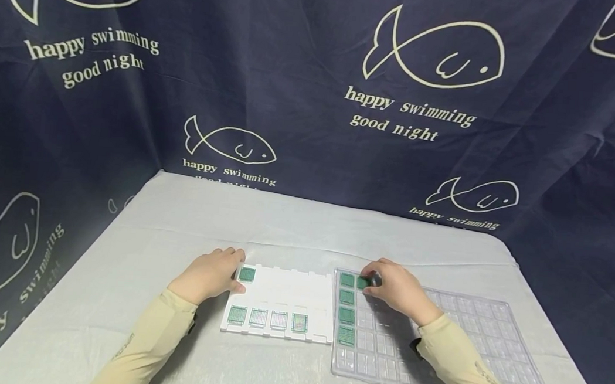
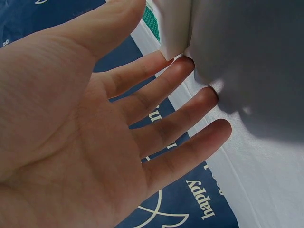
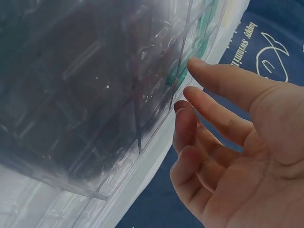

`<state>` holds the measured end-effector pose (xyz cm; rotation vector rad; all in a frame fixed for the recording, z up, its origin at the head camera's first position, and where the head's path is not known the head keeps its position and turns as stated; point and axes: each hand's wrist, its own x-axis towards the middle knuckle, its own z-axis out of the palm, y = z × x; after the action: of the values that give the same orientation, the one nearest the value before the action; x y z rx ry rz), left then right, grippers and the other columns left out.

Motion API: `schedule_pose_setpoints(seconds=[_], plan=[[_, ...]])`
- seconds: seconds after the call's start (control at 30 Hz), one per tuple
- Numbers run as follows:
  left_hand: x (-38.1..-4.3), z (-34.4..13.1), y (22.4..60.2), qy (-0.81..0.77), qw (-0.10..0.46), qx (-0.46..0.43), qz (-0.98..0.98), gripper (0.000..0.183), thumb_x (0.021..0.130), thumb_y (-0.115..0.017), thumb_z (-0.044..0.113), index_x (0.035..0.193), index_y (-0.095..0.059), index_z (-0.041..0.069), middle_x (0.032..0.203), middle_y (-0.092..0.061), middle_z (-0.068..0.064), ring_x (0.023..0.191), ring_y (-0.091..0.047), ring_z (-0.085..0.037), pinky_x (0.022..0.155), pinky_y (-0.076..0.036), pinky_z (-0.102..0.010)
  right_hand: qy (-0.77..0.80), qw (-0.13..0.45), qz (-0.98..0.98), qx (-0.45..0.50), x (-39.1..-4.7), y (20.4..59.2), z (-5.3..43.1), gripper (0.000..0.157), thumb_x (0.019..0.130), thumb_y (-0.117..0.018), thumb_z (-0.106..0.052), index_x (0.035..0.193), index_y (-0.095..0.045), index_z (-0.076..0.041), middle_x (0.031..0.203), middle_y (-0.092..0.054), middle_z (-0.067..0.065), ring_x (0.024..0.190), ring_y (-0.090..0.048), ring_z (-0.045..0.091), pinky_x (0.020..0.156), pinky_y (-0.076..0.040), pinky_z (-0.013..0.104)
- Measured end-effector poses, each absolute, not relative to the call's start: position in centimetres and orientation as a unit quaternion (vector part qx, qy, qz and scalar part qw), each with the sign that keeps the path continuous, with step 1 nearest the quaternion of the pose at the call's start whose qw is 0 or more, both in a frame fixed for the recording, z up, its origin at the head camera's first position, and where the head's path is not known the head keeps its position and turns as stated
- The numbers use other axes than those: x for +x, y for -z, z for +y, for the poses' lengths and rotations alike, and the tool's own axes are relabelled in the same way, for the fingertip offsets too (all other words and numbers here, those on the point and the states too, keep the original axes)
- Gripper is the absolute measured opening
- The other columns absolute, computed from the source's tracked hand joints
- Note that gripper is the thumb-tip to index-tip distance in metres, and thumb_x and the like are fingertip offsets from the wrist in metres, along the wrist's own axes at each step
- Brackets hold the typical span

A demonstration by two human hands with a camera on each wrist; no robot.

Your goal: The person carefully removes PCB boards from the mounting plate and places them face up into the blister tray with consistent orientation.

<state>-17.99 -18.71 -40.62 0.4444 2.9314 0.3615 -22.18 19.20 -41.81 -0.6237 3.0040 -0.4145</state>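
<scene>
A white slotted board (image 1: 285, 290) lies mid-table, with one green square circuit board (image 1: 247, 274) at its far left corner and several along its near edge. My left hand (image 1: 216, 274) is at its left side, thumb at the edge, fingers extended by the far corner. In the left wrist view the index fingertip meets the white board's corner (image 2: 173, 38). At the far left of a clear compartment tray (image 1: 376, 360), my right hand (image 1: 398, 287) pinches a green circuit board (image 1: 362, 283) between thumb and index finger. The other right fingers are curled.
Several green circuit boards (image 1: 346, 316) fill the tray's left column. A second clear compartment grid (image 1: 484, 320) extends to the right. Both lie on a white cloth-covered table (image 1: 189, 220), and a dark blue curtain (image 1: 313, 98) with fish prints hangs behind it.
</scene>
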Motion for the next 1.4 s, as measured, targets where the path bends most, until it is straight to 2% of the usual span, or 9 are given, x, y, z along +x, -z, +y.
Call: schedule_pose_setpoints(seconds=[0.4, 0.83, 1.03, 1.23, 1.4], plan=[[-18.0, -18.7, 40.6, -0.125, 0.08, 0.147, 0.978, 0.055, 0.08, -0.084, 0.031, 0.12, -0.061, 0.003, 0.108, -0.067, -0.011, 0.094, -0.063, -0.03, 0.081, -0.056, -0.049, 0.139, 0.028, 0.972, -0.187, -22.1, 41.8, 19.2, 0.029, 0.08, -0.085, -0.019, 0.106, -0.074, -0.014, 0.104, -0.07, 0.001, 0.092, -0.067, 0.02, 0.084, -0.057, 0.049], [-17.9, -18.7, 40.6, -0.126, 0.078, 0.146, 0.978, 0.055, 0.08, -0.084, 0.031, 0.12, -0.061, 0.003, 0.11, -0.067, -0.012, 0.096, -0.063, -0.03, 0.082, -0.056, -0.05, 0.139, 0.021, 0.973, -0.185, -22.0, 41.9, 19.0, 0.028, 0.083, -0.083, -0.021, 0.107, -0.073, -0.014, 0.105, -0.07, 0.002, 0.094, -0.069, 0.023, 0.084, -0.057, 0.049], [-17.8, -18.6, 40.5, -0.125, 0.078, 0.148, 0.978, 0.054, 0.08, -0.084, 0.031, 0.119, -0.061, 0.003, 0.109, -0.067, -0.012, 0.095, -0.063, -0.031, 0.082, -0.056, -0.05, 0.134, 0.003, 0.972, -0.192, -21.6, 41.6, 18.7, 0.027, 0.084, -0.082, -0.021, 0.109, -0.073, -0.013, 0.102, -0.071, 0.002, 0.09, -0.069, 0.023, 0.08, -0.057, 0.048], [-17.8, -18.6, 40.5, -0.126, 0.076, 0.148, 0.978, 0.054, 0.08, -0.084, 0.031, 0.119, -0.061, 0.002, 0.109, -0.067, -0.012, 0.095, -0.063, -0.03, 0.081, -0.056, -0.05, 0.121, -0.029, 0.968, -0.22, -21.1, 41.1, 17.8, 0.027, 0.084, -0.081, -0.02, 0.109, -0.072, -0.014, 0.101, -0.073, 0.001, 0.092, -0.072, 0.026, 0.081, -0.058, 0.048], [-17.8, -18.6, 40.6, -0.125, 0.076, 0.149, 0.978, 0.054, 0.08, -0.084, 0.031, 0.119, -0.06, 0.002, 0.108, -0.067, -0.012, 0.093, -0.062, -0.029, 0.081, -0.056, -0.049, 0.117, -0.035, 0.966, -0.227, -20.6, 40.6, 16.4, 0.027, 0.086, -0.081, -0.021, 0.11, -0.072, -0.014, 0.101, -0.073, 0.0, 0.088, -0.071, 0.023, 0.076, -0.058, 0.044]])
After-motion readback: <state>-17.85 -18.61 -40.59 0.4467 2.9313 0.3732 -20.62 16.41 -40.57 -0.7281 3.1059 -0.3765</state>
